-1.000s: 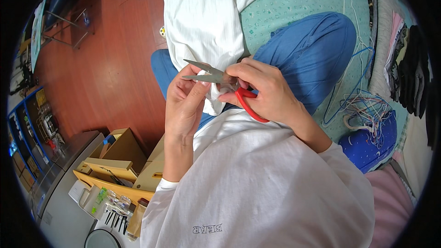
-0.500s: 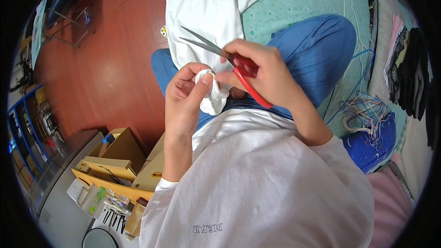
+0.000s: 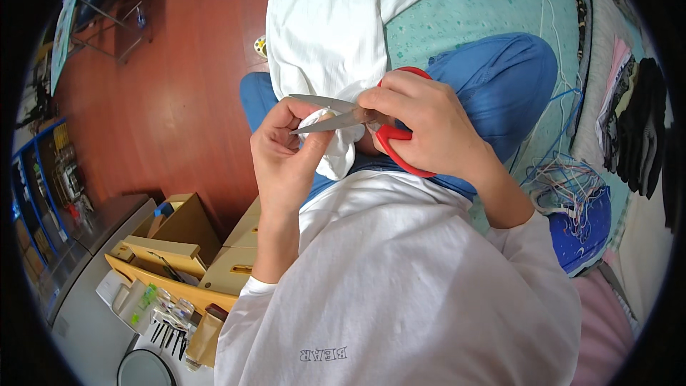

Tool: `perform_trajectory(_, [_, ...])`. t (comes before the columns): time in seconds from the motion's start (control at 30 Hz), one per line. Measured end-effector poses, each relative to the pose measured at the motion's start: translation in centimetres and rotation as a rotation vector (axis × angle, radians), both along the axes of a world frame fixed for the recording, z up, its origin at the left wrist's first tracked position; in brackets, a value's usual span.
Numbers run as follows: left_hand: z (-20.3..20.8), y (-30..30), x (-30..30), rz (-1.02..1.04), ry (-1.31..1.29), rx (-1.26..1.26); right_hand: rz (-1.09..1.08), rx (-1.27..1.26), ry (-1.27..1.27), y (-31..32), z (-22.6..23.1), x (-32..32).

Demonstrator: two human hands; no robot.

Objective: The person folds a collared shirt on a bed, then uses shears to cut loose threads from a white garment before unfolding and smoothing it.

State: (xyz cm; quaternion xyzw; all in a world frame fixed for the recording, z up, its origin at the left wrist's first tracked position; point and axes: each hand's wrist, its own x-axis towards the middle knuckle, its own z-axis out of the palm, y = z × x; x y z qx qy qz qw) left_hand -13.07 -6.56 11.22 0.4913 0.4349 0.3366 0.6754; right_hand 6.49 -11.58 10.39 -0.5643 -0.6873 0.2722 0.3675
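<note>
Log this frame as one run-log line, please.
left hand: pinches white cloth | right hand: holds red-handled scissors, blades open at cloth | seated, blue trousers

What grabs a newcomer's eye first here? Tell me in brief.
The red-handled scissors at picture centre, blades parted, gripped by the right hand. The left hand pinches a fold of white cloth at the blades; the cloth drapes over blue-trousered knees toward the red-brown floor.

Your hands work close against your chest, with the blue-clad knee (image 3: 500, 86) rising just to their right and the white cloth (image 3: 325, 36) draped ahead. Cardboard boxes (image 3: 179, 243) crowd your lower left; the wooden floor (image 3: 179, 86) beyond them lies open.
</note>
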Motion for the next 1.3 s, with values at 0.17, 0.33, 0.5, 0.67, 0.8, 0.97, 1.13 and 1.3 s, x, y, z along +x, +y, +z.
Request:
perform_trajectory(0.17, [0.35, 0.03, 0.25, 0.003, 0.052, 0.013, -0.035, 0.047, -0.092, -0.33, 0.11, -0.12])
perform_trajectory(0.33, [0.41, 0.02, 0.32, 0.016, 0.074, 0.003, -0.039, 0.064, -0.112, -0.36, 0.25, -0.1])
perform_trajectory(0.5, [0.53, -0.05, 0.38, 0.018, 0.104, 0.023, -0.038, 0.058, -0.091, -0.55, 0.06, -0.19])
perform_trajectory(0.67, [0.47, -0.04, 0.44, 0.016, 0.109, 0.032, -0.032, 0.05, -0.081, -0.69, -0.13, -0.14])
perform_trajectory(0.8, [0.56, -0.08, 0.48, 0.014, 0.111, 0.026, -0.036, 0.033, -0.067, -0.77, -0.09, -0.15])
perform_trajectory(0.97, [0.58, -0.07, 0.43, 0.01, 0.095, 0.006, -0.039, 0.029, -0.064, -0.87, -0.21, -0.05])
perform_trajectory(1.13, [0.67, -0.02, 0.44, 0.002, 0.111, -0.005, -0.027, -0.006, -0.004, -0.92, -0.32, -0.05])
perform_trajectory(1.3, [0.48, 0.01, 0.35, 0.005, 0.076, 0.006, -0.013, 0.017, -0.027, -0.77, -0.41, 0.05])
